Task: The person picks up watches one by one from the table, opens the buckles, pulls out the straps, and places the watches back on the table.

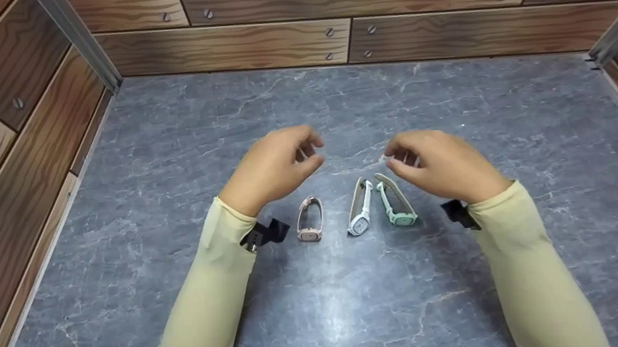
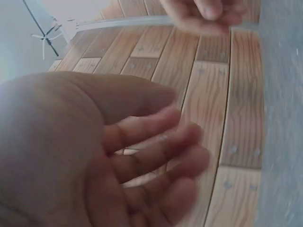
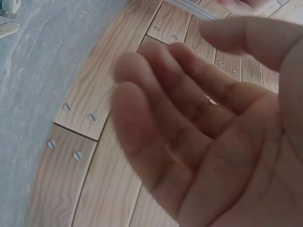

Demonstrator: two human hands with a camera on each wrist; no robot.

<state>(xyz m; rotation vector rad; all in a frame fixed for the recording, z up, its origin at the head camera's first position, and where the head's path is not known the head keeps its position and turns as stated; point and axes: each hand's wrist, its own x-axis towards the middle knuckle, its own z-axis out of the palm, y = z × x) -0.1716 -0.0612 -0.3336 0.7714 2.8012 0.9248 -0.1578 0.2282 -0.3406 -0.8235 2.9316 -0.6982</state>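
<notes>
Wht watch (image 1: 360,225), time illeg.

There are one pink watch (image 1: 310,234), one white watch (image 1: 360,224) and one green watch (image 1: 403,219), three in total. Also there are two hands (image 1: 271,163) (image 1: 444,166), two yellow sleeves (image 1: 203,308) (image 1: 534,271) and two black wrist devices (image 1: 277,230) (image 1: 456,211)

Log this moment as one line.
left hand: empty | right hand: empty | pink watch, white watch, green watch: on grey surface, untouched, pink leftmost
</notes>
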